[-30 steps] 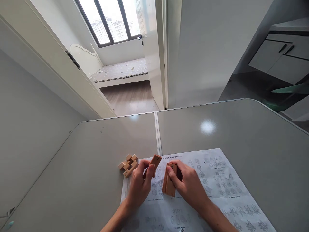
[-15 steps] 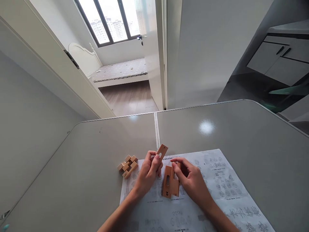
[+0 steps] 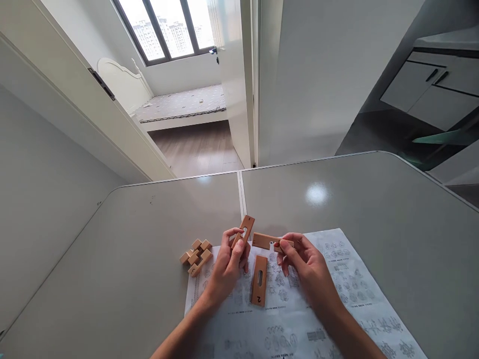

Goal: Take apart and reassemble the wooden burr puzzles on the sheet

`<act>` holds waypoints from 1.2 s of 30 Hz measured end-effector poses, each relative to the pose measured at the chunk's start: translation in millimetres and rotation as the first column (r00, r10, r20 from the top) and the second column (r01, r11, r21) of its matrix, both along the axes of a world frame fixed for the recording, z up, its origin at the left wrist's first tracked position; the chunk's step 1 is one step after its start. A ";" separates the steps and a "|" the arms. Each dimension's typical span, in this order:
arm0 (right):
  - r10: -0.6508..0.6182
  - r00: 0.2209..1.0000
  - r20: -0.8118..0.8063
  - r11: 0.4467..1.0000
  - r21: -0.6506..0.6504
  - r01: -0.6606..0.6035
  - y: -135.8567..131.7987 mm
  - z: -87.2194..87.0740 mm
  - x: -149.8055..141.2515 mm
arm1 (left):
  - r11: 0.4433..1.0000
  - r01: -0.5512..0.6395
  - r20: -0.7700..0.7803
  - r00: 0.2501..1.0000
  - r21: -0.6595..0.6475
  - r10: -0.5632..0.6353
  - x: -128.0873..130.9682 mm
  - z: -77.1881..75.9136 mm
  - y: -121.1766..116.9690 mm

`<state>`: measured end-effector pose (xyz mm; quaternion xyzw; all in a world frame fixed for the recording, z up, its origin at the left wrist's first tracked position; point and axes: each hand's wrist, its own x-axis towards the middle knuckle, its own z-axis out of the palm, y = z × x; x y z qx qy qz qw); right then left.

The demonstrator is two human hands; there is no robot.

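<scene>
My left hand [image 3: 231, 259] grips a slotted wooden puzzle piece [image 3: 247, 222] marked 1, tilted up to the right. In my right hand [image 3: 299, 254] is a notched wooden puzzle piece [image 3: 262, 241], held nearly level with its free end pointing left. That end comes close to the left piece; a small gap shows between them. Between and below my hands lies another slotted wooden piece [image 3: 259, 291], marked 2, flat on a printed instruction sheet [image 3: 318, 319]. My fingers hide parts of both held pieces.
A cluster of interlocked small wooden blocks [image 3: 195, 257] sits left of my left hand, at the sheet's edge. The grey table [image 3: 149, 239] has a pale seam [image 3: 241, 194] down its middle. Beyond are a doorway, a bed [image 3: 183, 102] and cabinets [image 3: 430, 85].
My right hand has lifted the notched piece from beside the piece marked 2 and turned it level. My left hand has shifted slightly up and left with its piece.
</scene>
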<state>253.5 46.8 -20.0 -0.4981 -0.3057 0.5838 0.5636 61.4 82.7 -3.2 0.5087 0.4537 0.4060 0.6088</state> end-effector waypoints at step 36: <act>-0.061 0.983 -0.175 0.995 -0.090 0.046 6.6 4.7 5.1 | 0.960 -0.001 -0.453 0.881 0.282 0.134 5.1 -4.5 -2.8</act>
